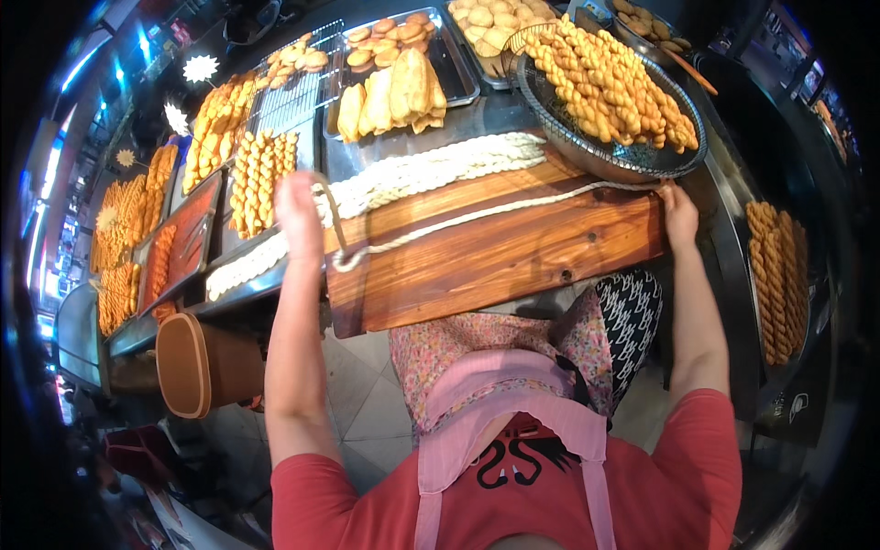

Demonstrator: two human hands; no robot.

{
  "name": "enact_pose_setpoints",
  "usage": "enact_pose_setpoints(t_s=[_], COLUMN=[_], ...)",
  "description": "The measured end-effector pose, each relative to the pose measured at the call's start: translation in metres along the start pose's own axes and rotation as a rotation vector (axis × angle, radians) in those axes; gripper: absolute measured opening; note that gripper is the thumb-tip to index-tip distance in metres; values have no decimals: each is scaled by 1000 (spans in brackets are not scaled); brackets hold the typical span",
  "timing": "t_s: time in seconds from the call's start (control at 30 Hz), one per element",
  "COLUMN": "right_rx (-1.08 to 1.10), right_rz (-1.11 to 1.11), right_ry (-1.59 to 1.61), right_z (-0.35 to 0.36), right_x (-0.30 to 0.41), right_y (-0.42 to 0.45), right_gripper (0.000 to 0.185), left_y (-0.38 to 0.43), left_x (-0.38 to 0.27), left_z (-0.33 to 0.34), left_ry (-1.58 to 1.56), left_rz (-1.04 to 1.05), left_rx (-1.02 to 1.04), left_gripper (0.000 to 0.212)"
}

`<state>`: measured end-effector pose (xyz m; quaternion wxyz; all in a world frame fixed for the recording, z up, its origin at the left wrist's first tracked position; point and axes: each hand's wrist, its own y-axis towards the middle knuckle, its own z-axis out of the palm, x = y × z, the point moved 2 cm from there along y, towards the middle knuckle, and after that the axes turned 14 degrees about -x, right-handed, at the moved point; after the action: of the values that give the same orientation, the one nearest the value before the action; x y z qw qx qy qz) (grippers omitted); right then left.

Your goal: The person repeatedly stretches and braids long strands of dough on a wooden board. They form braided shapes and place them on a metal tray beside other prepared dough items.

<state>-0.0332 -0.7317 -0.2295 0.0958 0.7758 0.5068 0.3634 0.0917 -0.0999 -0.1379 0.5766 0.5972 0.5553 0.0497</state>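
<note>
A long, thin rope of raw dough (481, 214) stretches across a brown wooden board (467, 265). My right hand (680, 214) has its fingertips pinched on the rope's right end, beside the board's far right corner. Motion blurs my left hand (300, 214), which is raised at the board's left end. Near it the rope curls, and a darker strand arcs up from the curl towards the fingers. Whether those fingers grip the strand is unclear. Behind the rope lies a row of pale twisted raw dough pieces (440, 165), running along the board's far side and past its left end.
A wire basket over a metal bowl (619, 161), piled with fried dough twists (608, 89), touches the far right area. Trays of flat fried breads (392, 93) and round cakes (495, 24) stand behind. More twists (258, 182) lie left. A brown bin (206, 364) is below.
</note>
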Motion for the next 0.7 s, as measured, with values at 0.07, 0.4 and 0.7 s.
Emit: enact_pose_setpoints(t_s=[0.07, 0.4, 0.7], right_rx=[-207, -179, 272], right_rz=[-244, -130, -193], right_ry=[-392, -315, -62], right_z=[33, 9, -4], right_x=[-29, 5, 103], right_y=[-44, -30, -159], right_gripper=[40, 42, 46], left_y=[4, -142, -161], left_x=[-5, 86, 61], left_z=[-19, -48, -67], left_ry=[-109, 759, 434], left_rz=[-174, 299, 279], left_rx=[-184, 307, 277], left_gripper=[27, 63, 31])
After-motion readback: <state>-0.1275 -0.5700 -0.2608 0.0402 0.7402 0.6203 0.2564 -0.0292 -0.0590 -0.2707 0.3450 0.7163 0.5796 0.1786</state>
